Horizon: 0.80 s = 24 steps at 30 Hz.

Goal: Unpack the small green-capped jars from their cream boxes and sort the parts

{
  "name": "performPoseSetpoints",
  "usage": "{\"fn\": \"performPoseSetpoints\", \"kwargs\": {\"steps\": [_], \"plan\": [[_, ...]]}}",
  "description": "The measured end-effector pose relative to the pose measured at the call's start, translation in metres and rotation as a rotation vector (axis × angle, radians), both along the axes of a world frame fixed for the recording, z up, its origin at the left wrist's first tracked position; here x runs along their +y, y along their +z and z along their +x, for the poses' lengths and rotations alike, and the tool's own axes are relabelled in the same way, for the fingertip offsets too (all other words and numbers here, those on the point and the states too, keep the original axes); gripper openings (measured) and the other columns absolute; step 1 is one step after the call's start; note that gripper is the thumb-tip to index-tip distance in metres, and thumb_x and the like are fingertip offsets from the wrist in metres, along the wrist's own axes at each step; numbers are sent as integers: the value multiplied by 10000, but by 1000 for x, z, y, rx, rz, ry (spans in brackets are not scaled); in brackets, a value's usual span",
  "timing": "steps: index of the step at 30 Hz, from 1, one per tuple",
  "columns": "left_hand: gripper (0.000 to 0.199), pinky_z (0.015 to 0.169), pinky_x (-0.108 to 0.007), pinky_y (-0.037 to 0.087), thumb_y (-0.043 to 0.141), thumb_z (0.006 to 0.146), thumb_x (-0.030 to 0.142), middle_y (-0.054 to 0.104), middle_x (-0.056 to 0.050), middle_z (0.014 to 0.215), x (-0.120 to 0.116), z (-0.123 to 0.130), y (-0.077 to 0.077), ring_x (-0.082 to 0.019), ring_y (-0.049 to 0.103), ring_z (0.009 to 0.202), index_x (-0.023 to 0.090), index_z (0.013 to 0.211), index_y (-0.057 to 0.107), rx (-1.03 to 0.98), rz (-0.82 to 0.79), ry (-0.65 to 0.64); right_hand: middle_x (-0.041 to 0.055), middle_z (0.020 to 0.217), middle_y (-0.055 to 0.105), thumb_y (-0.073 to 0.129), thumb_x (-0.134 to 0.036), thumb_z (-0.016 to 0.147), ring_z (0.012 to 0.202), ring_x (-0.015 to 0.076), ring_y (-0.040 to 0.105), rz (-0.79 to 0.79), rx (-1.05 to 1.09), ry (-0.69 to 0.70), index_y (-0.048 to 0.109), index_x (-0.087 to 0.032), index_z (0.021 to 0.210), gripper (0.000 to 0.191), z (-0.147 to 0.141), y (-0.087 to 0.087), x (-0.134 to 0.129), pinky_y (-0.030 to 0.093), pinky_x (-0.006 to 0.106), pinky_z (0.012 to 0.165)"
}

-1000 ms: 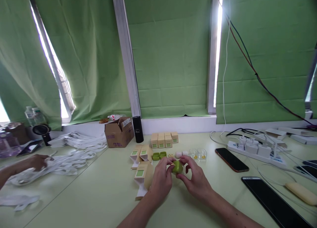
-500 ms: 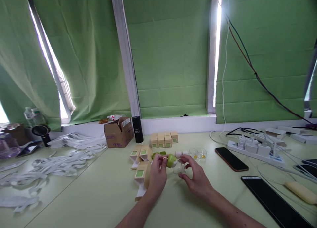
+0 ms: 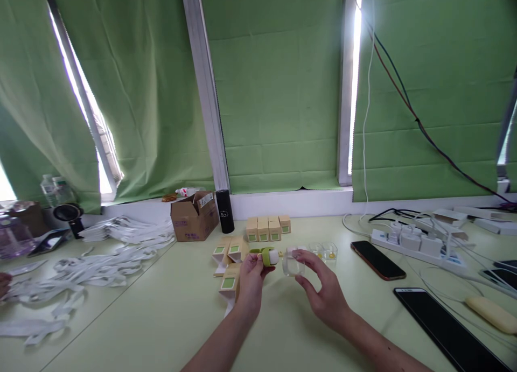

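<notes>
My left hand is closed on a small green and white item, its white end facing right. Between thumb and fingers, my right hand grips a clear plastic cup, a short gap away from the item. Small tan boxes with green labels stand just left of my left hand, one partly hidden by it. Behind my right hand are clear containers with something yellow inside.
Several small tan boxes stand behind. White straps spread over the left, where part of another person's hand shows. A brown carton and black cylinder stand back left. Phones and a power strip lie right.
The green and white item has shifted left and turned its white end rightward. The clear cup has been raised slightly and tilted. Another person's hand has appeared at the left edge.
</notes>
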<state>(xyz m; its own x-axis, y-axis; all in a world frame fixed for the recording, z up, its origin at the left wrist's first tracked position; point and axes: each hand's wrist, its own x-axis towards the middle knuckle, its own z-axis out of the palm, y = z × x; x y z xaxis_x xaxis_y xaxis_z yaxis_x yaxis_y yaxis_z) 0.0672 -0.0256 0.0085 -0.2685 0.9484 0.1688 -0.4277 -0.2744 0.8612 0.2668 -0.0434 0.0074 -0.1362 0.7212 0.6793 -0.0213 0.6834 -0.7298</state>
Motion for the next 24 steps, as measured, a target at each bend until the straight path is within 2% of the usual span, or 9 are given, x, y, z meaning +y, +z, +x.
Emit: {"fn": "performPoseSetpoints", "kwargs": {"steps": [2, 7, 12, 15, 17, 18, 20, 22, 24], "plan": [[502, 738, -337, 593, 927, 640, 510, 745, -63, 893, 1, 0, -1, -184, 704, 773, 168, 817, 605, -8, -22, 2, 111, 1245, 723, 687, -439, 939, 1254, 317, 638, -165, 160, 101, 670, -252, 1074, 231, -1, 4, 3, 518, 502, 1077], [512, 733, -351, 591, 949, 592, 483, 761, -79, 866, 1, 1, -1, -202, 720, 744, 168, 806, 606, -31, -52, 0, 101, 980, 795, 798, -582, 813, 888, 308, 781, -564, 494, 348, 626, -212, 925, 424, 4, 4, 19, 595, 395, 728], [474, 726, -349, 591, 942, 599, 447, 768, -71, 836, 0, 2, 2, -202, 727, 725, 171, 796, 612, -39, -68, -10, 104, 943, 798, 843, -569, 758, 791, 279, 774, -646, 576, 340, 604, -214, 881, 445, 13, 1, 30, 524, 312, 603], [471, 738, -349, 594, 943, 595, 440, 768, -68, 841, -2, 3, 3, -198, 726, 736, 172, 794, 610, -39, -75, -11, 70, 942, 775, 843, -543, 763, 776, 228, 736, -540, 528, 215, 614, -222, 874, 410, 24, 8, 40, 497, 286, 600], [467, 738, -345, 594, 940, 602, 440, 765, -63, 835, -2, 3, 4, -191, 721, 736, 171, 794, 609, -35, -74, -9, 63, 898, 748, 818, -561, 773, 779, 217, 701, -411, 405, 36, 646, -217, 894, 404, 36, 14, 49, 491, 285, 604], [469, 737, -343, 594, 940, 603, 443, 763, -61, 833, -3, 3, 4, -189, 718, 735, 172, 794, 608, -32, -72, -9, 72, 907, 739, 789, -578, 791, 775, 214, 685, -341, 306, -68, 660, -210, 900, 405, 43, 18, 53, 498, 295, 616], [482, 734, -344, 593, 943, 595, 453, 760, -62, 832, -3, 3, 5, -192, 717, 737, 172, 794, 605, -28, -70, -11, 109, 1091, 718, 685, -578, 864, 751, 197, 667, -211, 90, -267, 669, -208, 913, 373, 59, 23, 62, 521, 325, 647], [501, 731, -345, 592, 947, 582, 469, 758, -67, 833, -2, 4, 5, -193, 713, 736, 171, 792, 604, -24, -69, -10, 129, 1273, 636, 602, -475, 925, 771, 184, 673, -82, -170, -444, 687, -209, 905, 279, 76, 26, 69, 542, 355, 721], [513, 724, -340, 589, 947, 579, 489, 756, -71, 842, -2, 4, 5, -191, 709, 736, 170, 793, 607, -16, -66, -6, 113, 1262, 622, 555, -340, 938, 734, 165, 667, -36, -458, -566, 710, -216, 870, 209, 92, 27, 75, 529, 361, 761]]}}
